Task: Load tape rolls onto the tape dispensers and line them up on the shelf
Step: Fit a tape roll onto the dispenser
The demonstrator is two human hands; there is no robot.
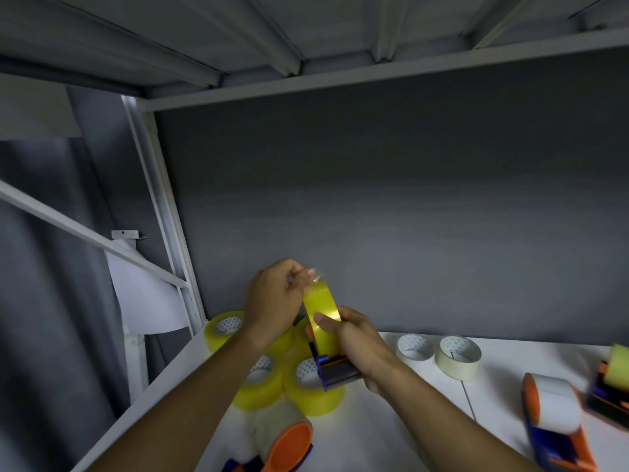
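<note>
A blue tape dispenser [335,368] loaded with a yellow tape roll [321,321] is held up above the white shelf [408,420], near the middle of the scene and just in front of the grey back wall [391,216]. The right hand [360,345] is wrapped around the dispenser and roll, its thumb pressed flat on the roll's outer face. The left hand [272,298] is raised just left of the roll, its fingertips pinching the loose clear end of the tape [315,277] at the top. Directly beneath the hands, a cluster of spare yellow tape rolls [258,386] lies flat on the shelf toward its left end, touching one another. To the right of the hands, near the wall, two white tape rolls [459,359] sit side by side, just apart. Further right and nearer, an orange-and-blue dispenser with a white roll [554,413] lies on the shelf, and at the far right edge another dispenser carrying a yellowish roll [612,379] is partly cut off from view. At the near edge, under the left forearm, an orange-and-blue dispenser with a pale roll [286,441] rests on the shelf. A grey metal upright [163,216] stands at the shelf's left end, with a white sheet [146,294] hanging beyond it, and the underside of the upper shelf [306,35] spans overhead.
</note>
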